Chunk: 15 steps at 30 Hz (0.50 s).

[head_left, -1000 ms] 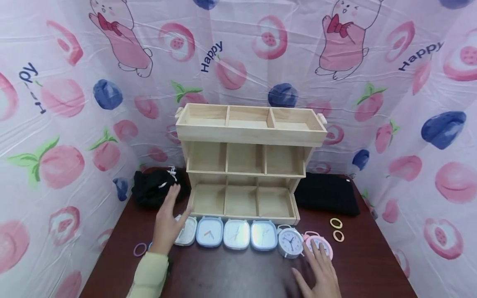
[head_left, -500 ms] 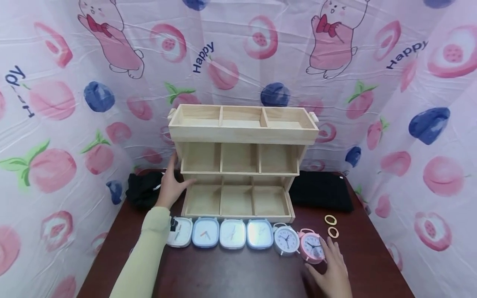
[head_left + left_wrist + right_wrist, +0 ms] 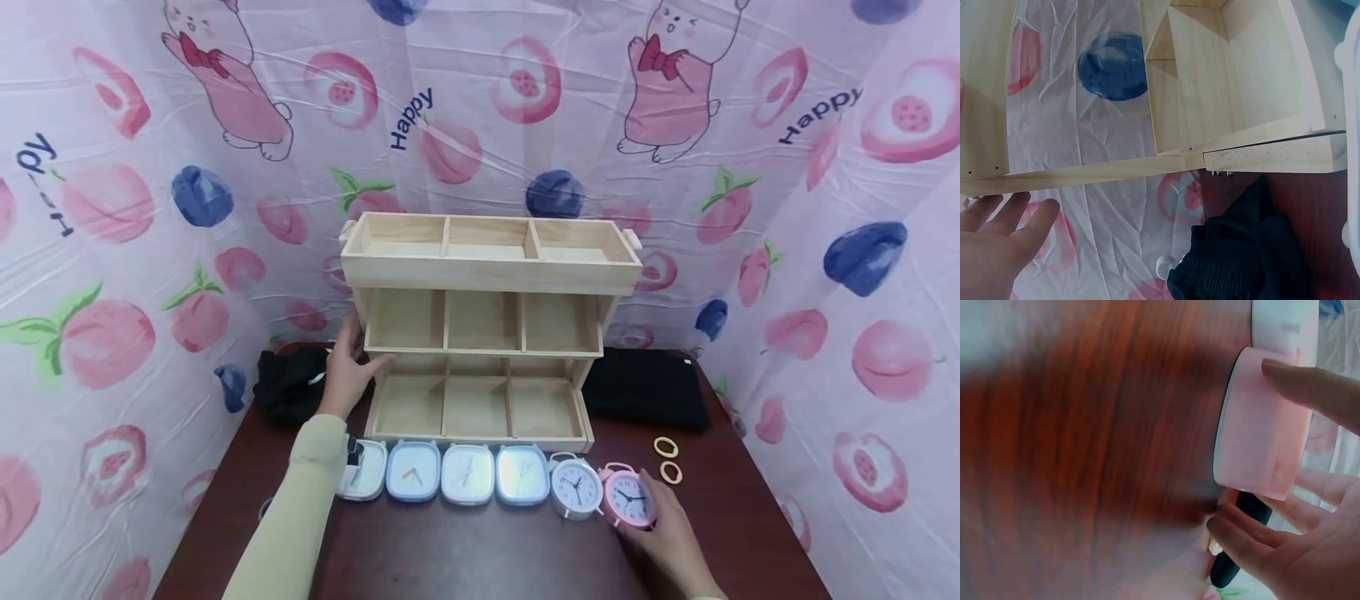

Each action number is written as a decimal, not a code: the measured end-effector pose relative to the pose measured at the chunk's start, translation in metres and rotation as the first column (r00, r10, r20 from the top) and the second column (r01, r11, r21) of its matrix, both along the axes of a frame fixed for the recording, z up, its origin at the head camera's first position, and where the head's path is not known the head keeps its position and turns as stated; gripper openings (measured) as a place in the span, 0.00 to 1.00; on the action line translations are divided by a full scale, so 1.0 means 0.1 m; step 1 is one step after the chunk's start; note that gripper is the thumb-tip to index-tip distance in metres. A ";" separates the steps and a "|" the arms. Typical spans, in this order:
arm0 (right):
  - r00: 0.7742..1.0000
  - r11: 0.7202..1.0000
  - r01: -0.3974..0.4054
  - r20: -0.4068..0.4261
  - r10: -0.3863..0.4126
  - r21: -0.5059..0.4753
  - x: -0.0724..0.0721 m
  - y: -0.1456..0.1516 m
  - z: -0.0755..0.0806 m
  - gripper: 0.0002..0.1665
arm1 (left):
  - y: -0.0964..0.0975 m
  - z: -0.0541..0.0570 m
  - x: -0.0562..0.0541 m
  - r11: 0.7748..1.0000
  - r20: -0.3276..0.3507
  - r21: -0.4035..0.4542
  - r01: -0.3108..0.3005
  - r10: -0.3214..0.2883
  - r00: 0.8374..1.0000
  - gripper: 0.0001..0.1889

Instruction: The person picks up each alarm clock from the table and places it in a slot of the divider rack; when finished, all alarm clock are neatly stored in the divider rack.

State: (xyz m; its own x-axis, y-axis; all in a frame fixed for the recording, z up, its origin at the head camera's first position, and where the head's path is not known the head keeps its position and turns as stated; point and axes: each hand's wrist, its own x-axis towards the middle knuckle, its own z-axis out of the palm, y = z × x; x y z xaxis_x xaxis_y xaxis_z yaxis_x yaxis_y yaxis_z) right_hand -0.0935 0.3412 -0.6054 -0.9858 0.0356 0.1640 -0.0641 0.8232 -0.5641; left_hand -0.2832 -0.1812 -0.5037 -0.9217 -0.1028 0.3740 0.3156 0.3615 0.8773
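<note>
A three-tier wooden shelf [image 3: 487, 271] with empty compartments stands at the back of the dark table [image 3: 480, 550]. My left hand [image 3: 354, 362] rests against the shelf's left side at the middle tier. In the left wrist view its fingers [image 3: 1007, 219] are straight, just beside the wood [image 3: 1210, 94]. In front of the shelf stands a row of clocks: several square ones [image 3: 467, 473], a white round one [image 3: 576, 487] and a pink alarm clock [image 3: 626, 497] at the right end. My right hand [image 3: 651, 512] grips the pink alarm clock [image 3: 1263, 425], thumb on one side and fingers [image 3: 1241, 534] on the other.
A black cloth [image 3: 288, 383] lies left of the shelf and another [image 3: 645, 387] to its right. Two yellow hair ties [image 3: 665, 447] lie near the right black cloth. Printed plastic sheets wall in the table on three sides.
My left hand left the square clocks and went up to the shelf's left side. My right hand moved from flat on the table to gripping the pink clock, which now stands upright.
</note>
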 end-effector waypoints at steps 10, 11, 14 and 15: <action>0.983 0.998 -0.062 -0.172 0.065 0.026 -0.10 0.05 -0.07 0.55 | 0.01 0.02 0.01 1.000 0.013 -0.009 0.003 -0.003 1.000 0.58; 0.982 0.998 -0.055 -0.181 0.060 0.029 -0.10 0.05 -0.08 0.55 | 0.01 0.01 0.01 1.000 0.010 -0.009 0.005 -0.004 1.000 0.58; 0.982 0.999 -0.021 -0.187 0.028 0.038 -0.12 0.06 -0.08 0.56 | 0.00 0.00 0.00 1.000 0.005 -0.007 0.006 -0.006 1.000 0.58; 0.983 0.999 -0.006 -0.185 0.013 0.035 -0.12 0.06 -0.08 0.56 | 0.00 0.00 0.00 1.000 0.005 -0.007 0.006 -0.006 1.000 0.58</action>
